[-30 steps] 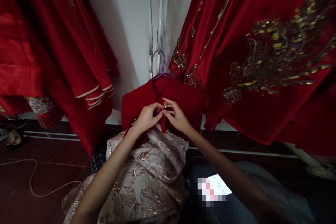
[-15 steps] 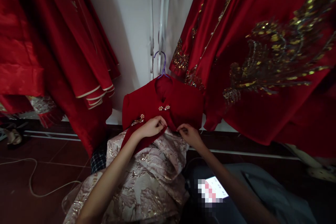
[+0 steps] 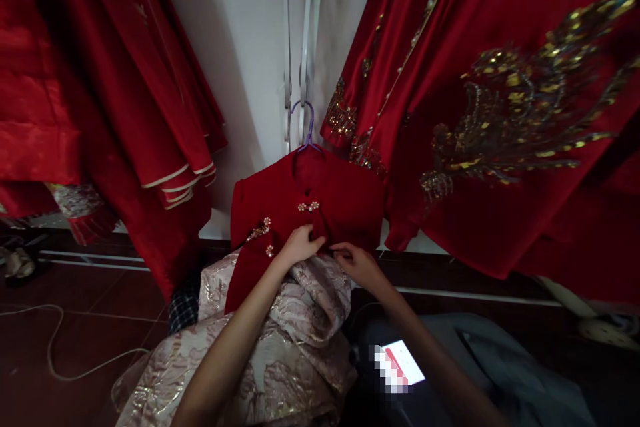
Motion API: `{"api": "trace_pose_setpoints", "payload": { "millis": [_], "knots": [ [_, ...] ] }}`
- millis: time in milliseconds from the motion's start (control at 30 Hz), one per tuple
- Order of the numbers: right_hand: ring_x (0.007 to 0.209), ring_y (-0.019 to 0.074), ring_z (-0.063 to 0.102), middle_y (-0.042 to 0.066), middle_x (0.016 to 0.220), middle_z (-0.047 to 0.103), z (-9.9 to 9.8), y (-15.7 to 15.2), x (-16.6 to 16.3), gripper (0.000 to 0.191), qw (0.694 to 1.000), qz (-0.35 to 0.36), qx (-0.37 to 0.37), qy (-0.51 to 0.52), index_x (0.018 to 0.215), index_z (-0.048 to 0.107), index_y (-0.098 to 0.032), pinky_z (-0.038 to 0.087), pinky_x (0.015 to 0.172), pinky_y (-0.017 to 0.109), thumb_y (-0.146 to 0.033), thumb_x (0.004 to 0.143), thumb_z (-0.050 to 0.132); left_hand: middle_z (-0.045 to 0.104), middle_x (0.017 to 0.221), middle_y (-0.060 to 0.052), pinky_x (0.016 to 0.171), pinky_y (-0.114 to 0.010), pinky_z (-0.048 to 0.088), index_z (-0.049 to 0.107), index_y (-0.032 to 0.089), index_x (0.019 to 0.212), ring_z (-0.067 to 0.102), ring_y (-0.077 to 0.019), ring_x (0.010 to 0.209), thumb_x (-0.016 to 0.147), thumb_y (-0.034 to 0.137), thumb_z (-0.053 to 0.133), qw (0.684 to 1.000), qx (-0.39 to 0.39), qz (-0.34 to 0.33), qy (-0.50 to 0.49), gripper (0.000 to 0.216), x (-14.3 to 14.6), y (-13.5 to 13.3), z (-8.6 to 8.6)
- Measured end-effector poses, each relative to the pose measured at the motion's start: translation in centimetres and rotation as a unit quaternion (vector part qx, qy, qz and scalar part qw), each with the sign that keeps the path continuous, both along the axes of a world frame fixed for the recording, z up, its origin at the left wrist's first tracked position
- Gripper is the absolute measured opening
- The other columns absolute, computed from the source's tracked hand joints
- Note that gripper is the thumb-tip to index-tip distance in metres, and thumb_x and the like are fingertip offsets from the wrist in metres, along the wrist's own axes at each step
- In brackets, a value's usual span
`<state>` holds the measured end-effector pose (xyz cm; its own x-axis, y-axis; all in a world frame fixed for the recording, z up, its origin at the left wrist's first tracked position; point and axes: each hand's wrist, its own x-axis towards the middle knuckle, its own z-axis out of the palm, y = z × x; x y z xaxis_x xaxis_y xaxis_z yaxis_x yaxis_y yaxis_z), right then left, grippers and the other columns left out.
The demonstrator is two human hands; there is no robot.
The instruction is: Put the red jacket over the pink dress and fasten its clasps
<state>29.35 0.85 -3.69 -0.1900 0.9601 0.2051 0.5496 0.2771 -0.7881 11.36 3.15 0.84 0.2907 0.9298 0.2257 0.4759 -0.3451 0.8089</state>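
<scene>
A short red jacket hangs in front of me on a purple hanger. A jewelled clasp joins its front near the neck, and other jewelled ornaments sit on the left side of the front. My left hand has its fingers closed on the jacket's front edge, below the clasp. Close to its right, my right hand pinches the lower front of the jacket; its fingertips partly hide the cloth. Beneath both hands spreads a pale pink and gold brocade fabric.
Red garments hang at the left, and a red gown with gold sequins hangs at the right. A lit phone screen lies on dark cloth at lower right. A white cable runs over the tiled floor. Shoes stand at far left.
My left hand has moved right and slightly down along the jacket front, nearer my right hand. Another jewelled ornament now shows on the jacket. My right hand has shifted slightly left.
</scene>
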Motion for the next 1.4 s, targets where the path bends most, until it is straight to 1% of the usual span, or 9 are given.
{"api": "trace_pose_setpoints", "payload": {
  "millis": [133,267,433,633,767,933,1200,1300,1400],
  "knots": [
    [0.127,0.0352,0.038,0.026,0.134,0.041,-1.1,-0.2,1.5,0.071,0.985,-0.125,0.087,-0.081,0.135,0.034,-0.006,0.035,0.1,0.053,-0.03,0.073,0.06,0.061,0.063,0.001,0.056,-0.02,0.043,0.059,0.014,0.068,0.053,-0.0089,0.058,0.075,0.027,0.055,0.969,-0.146,-0.071,-0.189,0.015,-0.8,-1.2,1.0],
    [0.138,0.0331,0.014,0.021,0.149,0.013,0.0,-0.9,1.8,0.107,0.972,-0.099,0.2,-0.075,0.145,0.003,-0.011,0.03,0.105,0.052,-0.031,0.064,0.07,0.056,0.056,0.004,0.053,-0.019,0.042,0.058,0.014,0.07,0.05,-0.0064,0.051,0.07,0.032,0.064,0.91,-0.257,-0.086,-0.314,0.019,0.1,-3.1,4.1],
    [0.119,0.0288,0.045,0.015,0.131,0.045,2.4,-1.9,1.9,0.075,0.948,-0.205,0.242,0.001,0.134,0.032,-0.018,0.04,0.096,0.046,-0.028,0.066,0.064,0.065,0.07,-0.004,0.065,-0.028,0.05,0.06,0.013,0.08,0.062,-0.0146,0.067,0.07,0.029,0.063,0.851,-0.261,-0.168,-0.423,0.019,0.8,-4.7,7.4],
    [0.079,0.0201,0.06,0.005,0.087,0.061,4.3,-1.7,6.1,0.031,0.936,-0.252,0.18,0.166,0.089,0.054,-0.02,0.048,0.078,0.038,-0.027,0.059,0.061,0.064,0.068,-0.001,0.065,-0.028,0.053,0.055,0.014,0.078,0.064,-0.0146,0.067,0.069,0.024,0.061,0.885,-0.203,-0.074,-0.413,0.015,-0.9,-4.0,7.0],
    [0.096,0.0211,0.058,0.007,0.104,0.063,6.4,-2.9,7.2,0.031,0.938,-0.117,0.125,0.301,0.092,0.06,-0.021,0.044,0.088,0.037,-0.026,0.061,0.059,0.064,0.069,0.001,0.053,-0.024,0.051,0.053,0.016,0.093,0.063,-0.0137,0.059,0.072,0.024,0.056,0.905,-0.199,-0.091,-0.364,0.023,-1.1,-3.6,6.6],
    [0.102,0.023,0.057,0.009,0.103,0.065,8.3,-4.3,4.6,0.023,0.94,0.04,0.103,0.322,0.089,0.066,-0.019,0.043,0.091,0.038,-0.026,0.076,0.048,0.059,0.056,0.005,0.04,-0.022,0.046,0.041,0.018,0.118,0.057,-0.0124,0.041,0.077,0.026,0.05,0.92,-0.187,-0.082,-0.334,0.043,-1.0,-3.4,6.0],
    [0.077,0.0154,0.06,0.004,0.082,0.065,9.1,-3.2,1.6,0.013,0.955,0.015,0.099,0.279,0.08,0.063,-0.02,0.048,0.071,0.03,-0.03,0.081,0.055,0.051,0.042,0.007,0.035,-0.016,0.04,0.054,0.018,0.102,0.053,-0.0104,0.034,0.082,0.032,0.049,0.972,0.016,0.035,-0.231,0.026,-3.8,-1.4,4.7],
    [0.077,0.0154,0.06,0.005,0.088,0.064,8.0,-3.5,0.2,0.02,0.976,0.018,0.067,0.206,0.09,0.058,-0.02,0.048,0.067,0.028,-0.034,0.077,0.061,0.05,0.041,0.007,0.033,-0.017,0.04,0.052,0.017,0.099,0.052,-0.0112,0.033,0.082,0.031,0.046,0.954,-0.004,0.062,-0.293,0.023,-3.9,-1.4,5.3],
    [0.093,0.02,0.057,0.009,0.108,0.058,5.3,-3.8,-2.0,0.052,0.989,0.001,0.089,0.12,0.11,0.049,-0.02,0.049,0.076,0.034,-0.035,0.065,0.071,0.049,0.041,0.008,0.032,-0.019,0.04,0.048,0.016,0.101,0.051,-0.0121,0.031,0.08,0.034,0.05,0.927,-0.073,0.014,-0.368,0.028,-3.2,-2.2,6.3]
  ]
}}
